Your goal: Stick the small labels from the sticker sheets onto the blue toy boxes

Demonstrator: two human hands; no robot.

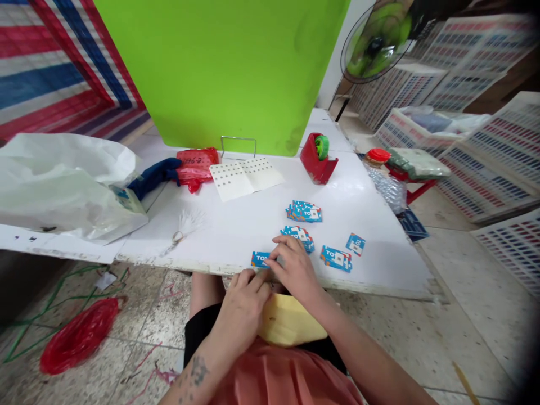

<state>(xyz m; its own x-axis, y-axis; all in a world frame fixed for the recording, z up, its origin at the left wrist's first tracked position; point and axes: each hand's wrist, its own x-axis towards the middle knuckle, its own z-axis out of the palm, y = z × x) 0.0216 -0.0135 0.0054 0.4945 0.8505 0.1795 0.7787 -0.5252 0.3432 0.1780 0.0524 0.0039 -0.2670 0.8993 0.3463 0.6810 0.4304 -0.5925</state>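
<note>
Striped sheeting (42, 84) fills the left, and one fan (375, 42) stands at the upper right. White crates (485, 185) are stacked on the tiled floor to the right, overlapping too much to count. Across the middle runs a white table (392, 264) with one green board (232, 73) upright at its back and one wire stand (238, 138) at the board's foot.

Blue cards lie in five spots along the table's near part. There is one far pile (304, 211), one middle pile (300, 232) partly behind the right hand, one small pile (336, 258) to the right, one lone card (356, 243) beyond that, and one front card (259, 259) near the edge. The cards within each pile cannot be counted.

The right hand (296, 269) has its thumb and forefinger bent together at the front card's right end; whether they pinch it cannot be told. The left hand (244, 306), fingers curled, is at the table edge just below that card; its grip is hidden.

Also on the table are one red tape dispenser (312, 160) with one green roll (322, 147), one red packet (197, 166), one blue cloth (156, 175) and one large white bag (63, 185). Something yellow (291, 320) rests on the lap.
</note>
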